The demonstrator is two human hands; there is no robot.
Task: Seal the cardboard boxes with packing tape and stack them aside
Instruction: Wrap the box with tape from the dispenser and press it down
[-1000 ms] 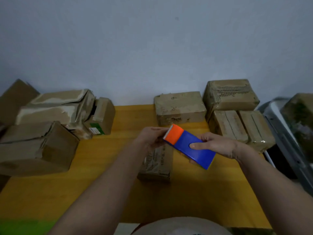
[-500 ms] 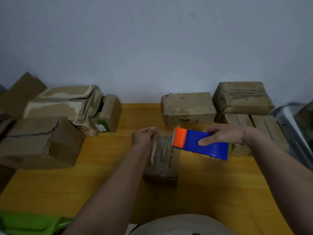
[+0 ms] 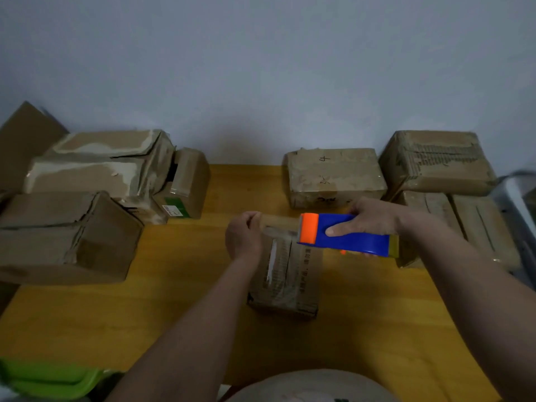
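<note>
Brown strip of packing tape (image 3: pixel 280 224) drawn out above the small worn cardboard box (image 3: pixel 285 275) at table centre

I judge that box light, soft-cornered and easily dented, best held flat by its long sides; the tape is thin and clingy, best pinched at its free end, as my left hand (image 3: pixel 243 235) does at 9 o'clock; my right hand (image 3: pixel 367 220), at 3 o'clock, grips the blue and orange plastic tape dispenser (image 3: pixel 345 236); against half a second ago the strip is longer and the dispenser sits further right; stacked boxes (image 3: pixel 336 177) wait at 12 o'clock.
</note>
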